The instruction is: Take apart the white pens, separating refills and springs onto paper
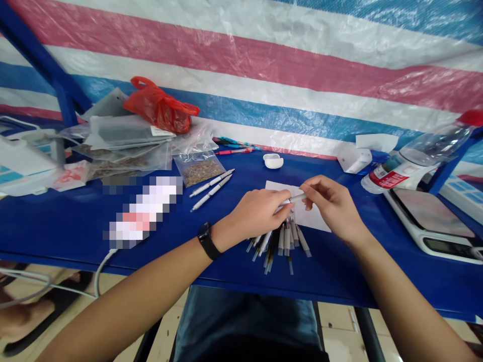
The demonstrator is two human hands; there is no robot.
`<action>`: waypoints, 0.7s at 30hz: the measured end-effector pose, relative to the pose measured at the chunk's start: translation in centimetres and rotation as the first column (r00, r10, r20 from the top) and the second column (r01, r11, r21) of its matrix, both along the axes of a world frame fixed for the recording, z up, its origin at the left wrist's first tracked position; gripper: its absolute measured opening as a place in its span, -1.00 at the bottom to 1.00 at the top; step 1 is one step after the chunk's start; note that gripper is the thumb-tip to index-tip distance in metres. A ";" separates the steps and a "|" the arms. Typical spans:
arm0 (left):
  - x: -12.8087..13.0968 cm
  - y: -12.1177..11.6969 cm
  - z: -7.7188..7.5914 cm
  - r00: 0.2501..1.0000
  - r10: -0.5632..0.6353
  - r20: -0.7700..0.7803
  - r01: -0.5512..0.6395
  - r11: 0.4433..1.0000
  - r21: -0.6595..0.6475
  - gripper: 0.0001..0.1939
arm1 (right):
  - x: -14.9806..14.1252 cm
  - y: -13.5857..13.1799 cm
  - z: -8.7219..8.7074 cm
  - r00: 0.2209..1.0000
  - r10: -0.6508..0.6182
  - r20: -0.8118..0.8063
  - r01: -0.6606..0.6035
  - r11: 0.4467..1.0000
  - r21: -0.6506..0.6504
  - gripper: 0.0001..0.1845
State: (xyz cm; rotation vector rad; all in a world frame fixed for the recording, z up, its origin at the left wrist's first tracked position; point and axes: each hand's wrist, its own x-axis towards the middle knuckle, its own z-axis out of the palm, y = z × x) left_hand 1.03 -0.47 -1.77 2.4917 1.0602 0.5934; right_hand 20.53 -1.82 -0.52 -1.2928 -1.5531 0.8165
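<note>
Between eight and nine o'clock, pixelation hides the cabled item (143, 213) from me; near three, the edge clips the red cap (471, 118); the left hand (264, 208) covers part of the white pen (297, 198).

No text can be read with certainty. The red band on the label (387, 175) of the clear bottle (439, 146) carries pale characters, too small and blurred to make out, and the red print on the white packet (71, 176) is equally illegible. On the scale's dark display (447, 245), no digits can be told.
</note>
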 end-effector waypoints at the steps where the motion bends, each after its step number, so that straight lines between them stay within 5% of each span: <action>1: 0.0 0.0 0.0 1.000 0.001 -0.001 -0.001 1.000 0.000 -0.77 | 0.0 0.0 0.0 1.000 0.007 -0.001 -0.007 1.000 0.004 -0.58; 11: 0.1 -0.1 0.3 1.000 -0.005 -0.010 0.005 0.998 -0.057 -0.71 | 0.1 0.0 -0.1 0.996 0.075 -0.057 -0.073 0.997 0.034 -0.55; 21: -0.2 0.2 0.3 0.948 -0.098 0.303 0.179 0.952 -0.250 -0.69 | -0.2 -0.4 0.2 0.995 0.054 -0.085 -0.049 0.997 0.061 -0.61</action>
